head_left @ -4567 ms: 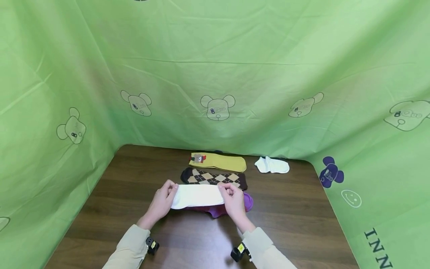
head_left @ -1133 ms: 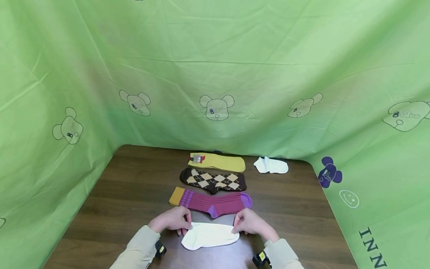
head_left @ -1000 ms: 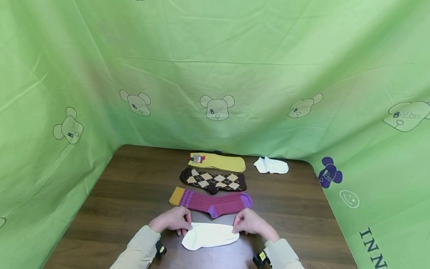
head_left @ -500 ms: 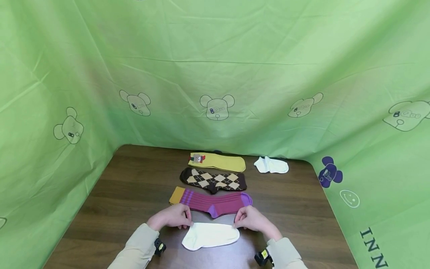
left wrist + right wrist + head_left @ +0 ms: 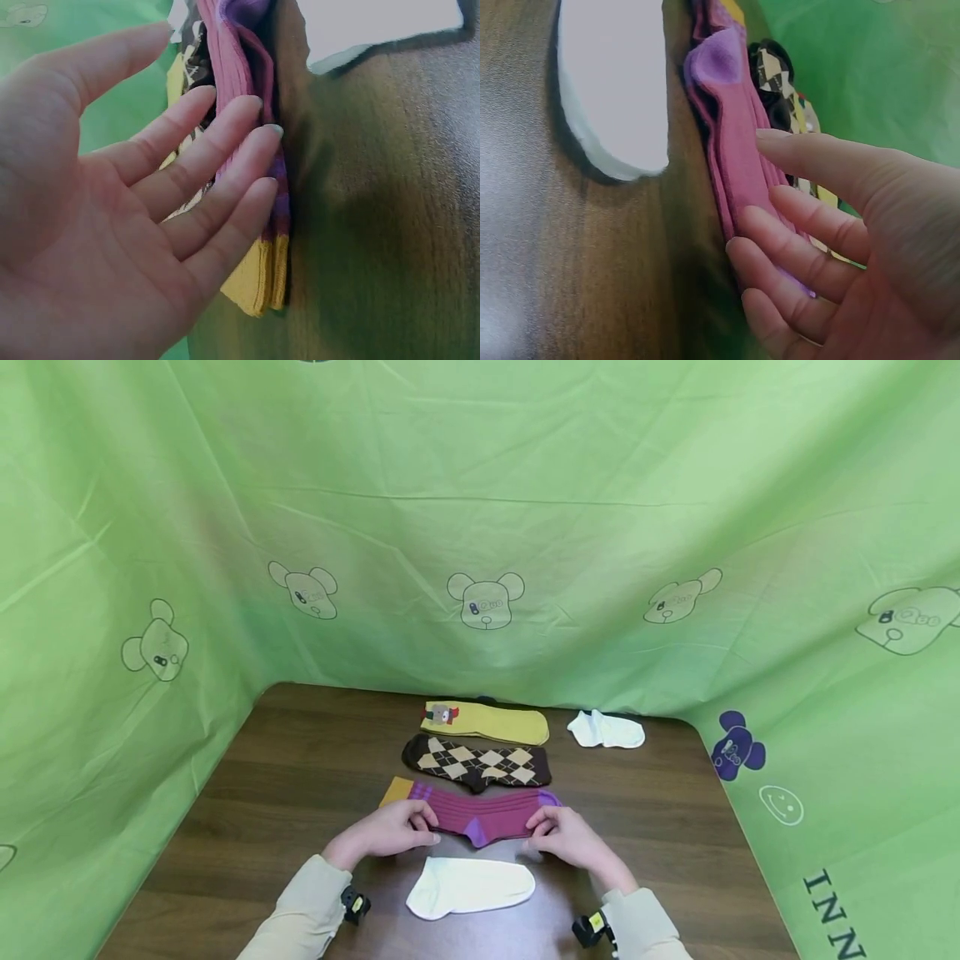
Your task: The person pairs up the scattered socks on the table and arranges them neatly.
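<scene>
A white ankle sock (image 5: 471,887) lies flat at the front of the table, apart from both hands. Behind it, a magenta sock pair (image 5: 491,814) with purple heel and toe and a mustard cuff lies stretched sideways. My left hand (image 5: 392,832) hovers over the near side of this pair by its cuff end, fingers relaxed and holding nothing. Over its toe end is my right hand (image 5: 568,838), also with nothing in it. Both wrist views show loosely extended fingers of the left hand (image 5: 150,187) and right hand (image 5: 840,240); contact with the magenta fabric cannot be told.
Farther back lie a brown argyle sock pair (image 5: 480,762) and a yellow sock pair (image 5: 495,722) with an animal motif. Another white sock (image 5: 606,729) lies folded at the back right. Green printed cloth (image 5: 480,527) hangs around the wooden table (image 5: 300,752).
The white sock came down from the hands onto the table in front of the magenta pair. Both hands then let go of it and moved slightly back from it, toward the magenta pair.
</scene>
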{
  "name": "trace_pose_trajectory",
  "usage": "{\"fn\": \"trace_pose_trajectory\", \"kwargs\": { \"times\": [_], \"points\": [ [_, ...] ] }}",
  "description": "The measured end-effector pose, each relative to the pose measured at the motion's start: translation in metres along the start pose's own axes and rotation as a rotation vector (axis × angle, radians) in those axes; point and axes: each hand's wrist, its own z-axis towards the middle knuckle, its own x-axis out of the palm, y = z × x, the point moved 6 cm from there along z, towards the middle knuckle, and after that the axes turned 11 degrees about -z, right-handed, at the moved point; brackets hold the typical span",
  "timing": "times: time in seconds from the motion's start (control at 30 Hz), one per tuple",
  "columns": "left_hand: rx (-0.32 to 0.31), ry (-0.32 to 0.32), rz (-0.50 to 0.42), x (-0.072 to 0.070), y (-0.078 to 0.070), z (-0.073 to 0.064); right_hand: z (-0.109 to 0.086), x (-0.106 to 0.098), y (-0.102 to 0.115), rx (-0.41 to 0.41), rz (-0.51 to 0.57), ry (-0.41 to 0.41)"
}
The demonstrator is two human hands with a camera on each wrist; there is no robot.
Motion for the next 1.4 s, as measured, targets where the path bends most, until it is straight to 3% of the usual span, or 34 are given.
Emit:
{"fn": "trace_pose_trajectory", "kwargs": {
  "times": [0.33,0.67,0.97,1.17,1.4],
  "points": [
    [0.044,-0.081,-0.025,-0.003,-0.008,0.006,0.003,-0.009,0.001,-0.004,0.047,-0.092],
    [0.079,-0.195,-0.032,-0.007,-0.012,0.014,0.008,-0.023,-0.003,0.043,0.035,-0.170],
    [0.120,-0.234,0.014,-0.008,-0.018,0.020,0.007,-0.030,-0.002,0.097,0.030,-0.231],
    [0.122,-0.280,0.105,-0.007,-0.024,0.030,0.007,-0.037,-0.007,0.106,-0.023,-0.271],
    [0.142,-0.283,0.109,0.001,-0.030,0.044,0.010,-0.050,-0.018,0.130,-0.143,-0.358]
  ]
}}
